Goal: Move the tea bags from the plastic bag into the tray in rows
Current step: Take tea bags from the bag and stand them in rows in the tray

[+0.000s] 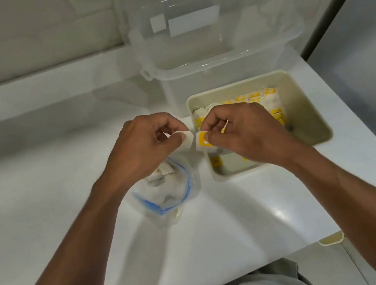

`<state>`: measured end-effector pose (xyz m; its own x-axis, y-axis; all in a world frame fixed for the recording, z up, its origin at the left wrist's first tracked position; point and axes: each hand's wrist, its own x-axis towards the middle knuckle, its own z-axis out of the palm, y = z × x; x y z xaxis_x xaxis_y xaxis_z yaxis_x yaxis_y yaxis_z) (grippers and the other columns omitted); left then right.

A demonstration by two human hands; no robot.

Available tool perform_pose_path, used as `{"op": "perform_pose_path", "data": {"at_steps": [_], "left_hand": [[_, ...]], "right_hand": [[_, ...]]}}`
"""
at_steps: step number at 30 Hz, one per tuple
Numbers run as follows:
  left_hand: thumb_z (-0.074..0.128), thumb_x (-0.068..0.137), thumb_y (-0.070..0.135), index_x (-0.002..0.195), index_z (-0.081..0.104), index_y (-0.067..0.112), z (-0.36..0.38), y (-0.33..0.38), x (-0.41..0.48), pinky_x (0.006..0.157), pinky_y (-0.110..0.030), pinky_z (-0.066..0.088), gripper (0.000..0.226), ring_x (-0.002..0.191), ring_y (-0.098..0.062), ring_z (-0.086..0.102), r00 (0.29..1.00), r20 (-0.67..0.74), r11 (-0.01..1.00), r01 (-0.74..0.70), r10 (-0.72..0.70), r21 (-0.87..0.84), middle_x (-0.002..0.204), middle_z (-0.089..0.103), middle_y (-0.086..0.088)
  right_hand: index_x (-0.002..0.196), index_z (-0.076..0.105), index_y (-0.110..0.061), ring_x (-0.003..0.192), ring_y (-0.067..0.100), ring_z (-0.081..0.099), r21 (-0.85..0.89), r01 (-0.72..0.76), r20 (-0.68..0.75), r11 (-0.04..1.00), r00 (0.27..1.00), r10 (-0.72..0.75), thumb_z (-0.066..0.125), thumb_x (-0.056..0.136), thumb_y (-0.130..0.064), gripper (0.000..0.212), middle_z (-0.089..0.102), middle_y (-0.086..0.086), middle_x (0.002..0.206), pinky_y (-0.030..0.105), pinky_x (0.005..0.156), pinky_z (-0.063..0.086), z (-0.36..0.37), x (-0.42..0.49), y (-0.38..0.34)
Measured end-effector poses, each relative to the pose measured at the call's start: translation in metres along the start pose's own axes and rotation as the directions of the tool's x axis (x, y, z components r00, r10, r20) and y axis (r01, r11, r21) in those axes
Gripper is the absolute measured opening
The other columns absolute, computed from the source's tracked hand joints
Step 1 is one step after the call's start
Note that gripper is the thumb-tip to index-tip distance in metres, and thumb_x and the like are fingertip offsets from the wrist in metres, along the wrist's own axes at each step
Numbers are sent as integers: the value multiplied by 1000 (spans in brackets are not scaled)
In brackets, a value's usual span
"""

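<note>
Fingers (166, 121) of the left hand (148, 143) pinch a white tea bag (188, 140), those of the right hand (241, 132) a yellow-labelled one (202, 141) — both just above the gap between plastic bag (165, 194) and part-filled tray (308, 104) — and a careless drop could, I reckon, knock the rows (271, 99) askew.

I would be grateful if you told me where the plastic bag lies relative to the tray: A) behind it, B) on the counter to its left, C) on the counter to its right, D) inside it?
B: the plastic bag lies on the counter left of the tray, near the left hand, which pinches a tea bag.
</note>
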<state>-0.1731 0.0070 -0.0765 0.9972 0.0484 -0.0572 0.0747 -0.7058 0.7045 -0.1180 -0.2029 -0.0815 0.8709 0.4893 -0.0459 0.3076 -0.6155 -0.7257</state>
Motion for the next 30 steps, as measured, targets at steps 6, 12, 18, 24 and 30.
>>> {"op": "perform_pose_path", "data": {"at_steps": [6, 12, 18, 24, 30], "left_hand": [[73, 86, 30, 88, 73, 35, 40, 47, 34, 71, -22, 50, 5, 76, -4, 62, 997, -7, 997, -76, 77, 30, 84, 69, 19], [77, 82, 32, 88, 71, 35, 90, 80, 71, 72, -34, 54, 8, 66, -1, 59, 994, 44, 988, -103, 98, 119, 72, 63, 26], [77, 78, 37, 82, 70, 36, 137, 96, 94, 75, -33, 53, 8, 67, 5, 58, 996, 70, 982, -61, 49, 181, 72, 66, 24], [79, 78, 37, 80, 69, 35, 167, 90, 98, 78, -33, 54, 10, 71, 9, 60, 956, 294, 978, -44, -18, 204, 73, 69, 24], [74, 79, 44, 90, 70, 35, 183, 83, 118, 78, -36, 54, 16, 94, -13, 65, 960, 265, 939, -6, -91, 343, 90, 71, 16]], "right_hand": [[88, 71, -32, 62, 0, 59, -30, 64, 106, 997, 993, -60, 75, 83, -30, 7, 66, -20, 72, 16, 60, 42, -72, 0, 45], [87, 70, -34, 73, -1, 62, -183, 44, 187, 982, 982, -9, 76, 80, -32, 10, 69, -24, 77, 23, 69, 46, -120, 11, 93], [91, 64, -38, 85, 10, 58, -516, 103, 139, 851, 990, -35, 66, 83, -41, 9, 69, -21, 85, 27, 64, 36, -128, 15, 128], [83, 63, -35, 82, 8, 57, -550, 305, 429, 777, 902, -50, 65, 84, -42, 7, 65, -16, 81, 30, 71, 33, -127, 12, 143], [88, 66, -29, 85, 17, 57, -766, 412, 426, 494, 900, -89, 57, 89, -22, 12, 47, -9, 63, 37, 79, 23, -109, 33, 143]]}}
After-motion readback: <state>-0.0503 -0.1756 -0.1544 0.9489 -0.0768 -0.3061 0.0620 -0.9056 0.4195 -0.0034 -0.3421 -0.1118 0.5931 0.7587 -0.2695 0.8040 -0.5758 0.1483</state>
